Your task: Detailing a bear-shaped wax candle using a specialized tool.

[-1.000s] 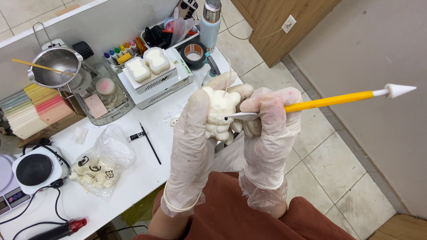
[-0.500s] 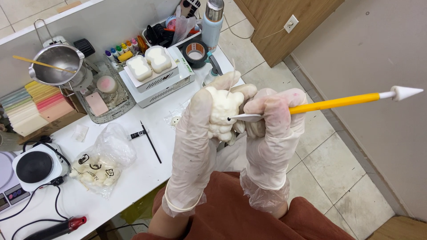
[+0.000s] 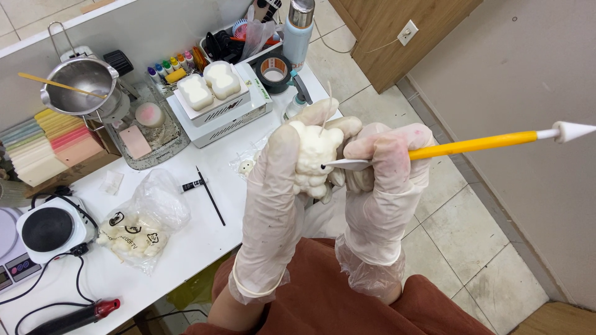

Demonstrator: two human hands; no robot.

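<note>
My left hand [image 3: 273, 186], in a thin clear glove, is wrapped around a lumpy white wax figure [image 3: 313, 155] with a wick sticking up from its top. My right hand [image 3: 379, 186], also gloved, grips a yellow sculpting tool [image 3: 472, 145] with a white cone tip at its far end. The tool's flat pale blade touches a small dark dot on the figure. Both hands are raised over the right end of the white table [image 3: 205, 229].
On the table sit a white mould box with two white shapes [image 3: 211, 93], a metal pot with a wooden stick [image 3: 81, 84], coloured wax sheets [image 3: 49, 139], a small hotplate [image 3: 46, 229], a plastic bag of wax pieces [image 3: 139, 226], a black pen [image 3: 210, 195], a tape roll [image 3: 273, 68] and a steel bottle [image 3: 298, 31].
Both hands shifted slightly with the figure and the tool's angle changed a little. The blade stays against the figure.
</note>
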